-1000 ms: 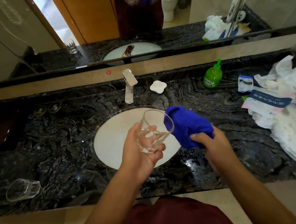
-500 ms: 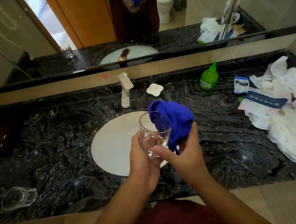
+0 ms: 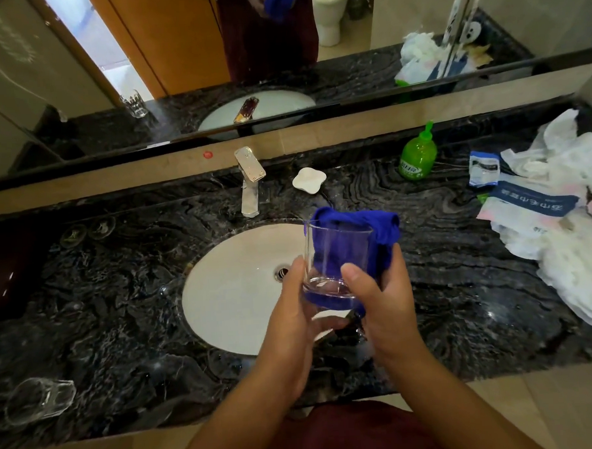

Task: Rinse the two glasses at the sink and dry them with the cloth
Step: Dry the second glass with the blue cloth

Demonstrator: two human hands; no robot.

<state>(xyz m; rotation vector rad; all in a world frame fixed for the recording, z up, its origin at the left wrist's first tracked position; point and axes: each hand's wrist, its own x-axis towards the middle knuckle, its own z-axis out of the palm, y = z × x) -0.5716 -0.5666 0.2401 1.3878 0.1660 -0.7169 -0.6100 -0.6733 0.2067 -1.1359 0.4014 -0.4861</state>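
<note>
Both hands meet on one glass (image 3: 337, 256), which is held above the right edge of the sink (image 3: 236, 289), in front of the tap (image 3: 250, 178). The left hand (image 3: 292, 313) curls round the lower part of the glass from the left, thumb up the near wall and fingers under the thick base. The right hand (image 3: 384, 298) closes on the cloth (image 3: 384, 231) and the glass together, thumb pressed on the near wall low down, fingers hidden behind. The long axis of the glass runs nearly upright, with the mouth tipped slightly away from the person and the base nearest the palms. The blue cloth is draped over the far and right rim; whether it also lines the inside cannot be told, since blue shows through the clear wall either way. The wiping stroke therefore probably turns about this upright axis, the left hand acting as the fixed holder and the right hand as the moving one. The second glass (image 3: 39, 401) lies on its side on the dark counter (image 3: 462, 284) at the far left front, well apart from both hands and nearer the left. A green bottle (image 3: 418, 156) and a heap of white wrappers (image 3: 562, 231) sit to the right, clear of the work.
</note>
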